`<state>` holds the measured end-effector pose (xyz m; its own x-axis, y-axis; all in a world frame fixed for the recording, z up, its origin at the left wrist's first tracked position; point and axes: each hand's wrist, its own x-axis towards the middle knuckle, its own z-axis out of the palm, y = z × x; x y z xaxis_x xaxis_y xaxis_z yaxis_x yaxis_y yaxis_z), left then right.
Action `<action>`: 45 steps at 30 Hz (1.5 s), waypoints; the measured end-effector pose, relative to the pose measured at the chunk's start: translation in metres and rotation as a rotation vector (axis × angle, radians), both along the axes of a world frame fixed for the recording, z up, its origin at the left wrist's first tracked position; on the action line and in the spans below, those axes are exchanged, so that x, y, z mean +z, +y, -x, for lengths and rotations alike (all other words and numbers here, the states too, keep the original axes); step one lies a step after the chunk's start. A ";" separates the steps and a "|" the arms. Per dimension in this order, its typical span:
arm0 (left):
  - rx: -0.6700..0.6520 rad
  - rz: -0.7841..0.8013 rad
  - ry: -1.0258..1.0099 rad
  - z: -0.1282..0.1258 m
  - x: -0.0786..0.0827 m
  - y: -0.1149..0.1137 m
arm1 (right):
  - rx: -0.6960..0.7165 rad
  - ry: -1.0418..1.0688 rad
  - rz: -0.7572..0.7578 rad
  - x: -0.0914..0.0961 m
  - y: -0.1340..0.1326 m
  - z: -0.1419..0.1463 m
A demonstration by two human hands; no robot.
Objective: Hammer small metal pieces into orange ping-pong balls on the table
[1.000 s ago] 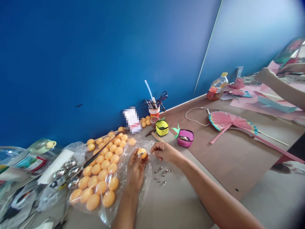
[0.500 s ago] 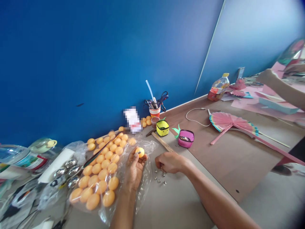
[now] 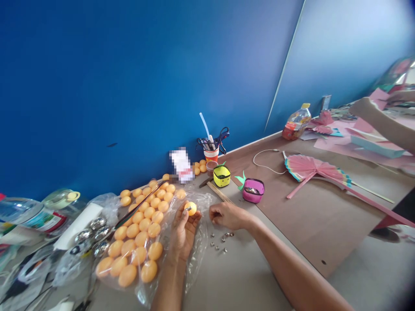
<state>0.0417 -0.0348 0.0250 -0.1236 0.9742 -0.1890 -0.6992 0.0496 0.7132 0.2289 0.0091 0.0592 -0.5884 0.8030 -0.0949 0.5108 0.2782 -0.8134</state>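
Note:
In my left hand [image 3: 182, 239] is an orange table tennis ball [image 3: 192, 208], gripped by the fingers with the thumb close to a small shiny metal piece [image 3: 188, 208] on it. My right hand [image 3: 228, 215] hovers just to the right, fingers curled together. Whether it pinches anything is hidden from this side. Several small metal pieces [image 3: 225, 249] lie loose on the grey table below the right hand. Left of my hands, many more orange balls [image 3: 141, 239] rest in and around a clear plastic bag [image 3: 197, 255].
A yellow basket [image 3: 222, 179] and a magenta one [image 3: 254, 196] stand beyond my right hand, near thin wooden sticks [image 3: 218, 192]. A pen cup [image 3: 211, 154] sits by the blue wall. Rightward lies a pink paper fan [image 3: 304, 166]; another person's arm [image 3: 382, 121] reaches in.
My right hand has lifted slightly up and left, away from the small metal pieces, uncovering some of them. The left hand keeps the ball in about the same place.

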 end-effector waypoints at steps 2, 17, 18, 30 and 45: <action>0.001 -0.004 -0.001 0.000 0.000 0.000 | -0.003 0.021 0.009 -0.002 0.002 -0.002; -0.035 -0.015 0.003 -0.003 0.002 -0.002 | -0.146 0.663 0.479 -0.003 0.000 0.008; -0.046 -0.018 0.000 -0.003 0.002 -0.002 | -0.161 0.683 0.464 -0.003 -0.001 0.010; -0.117 -0.062 0.015 -0.004 -0.002 -0.003 | -0.223 0.839 0.368 -0.009 -0.005 0.023; -0.132 -0.085 0.033 -0.007 0.002 -0.004 | -0.233 0.778 0.376 -0.007 -0.011 0.030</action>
<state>0.0483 -0.0391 0.0270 0.0016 0.9946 -0.1035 -0.6669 0.0782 0.7410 0.1993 -0.0015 0.0521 -0.4216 0.9066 -0.0181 -0.2131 -0.1185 -0.9698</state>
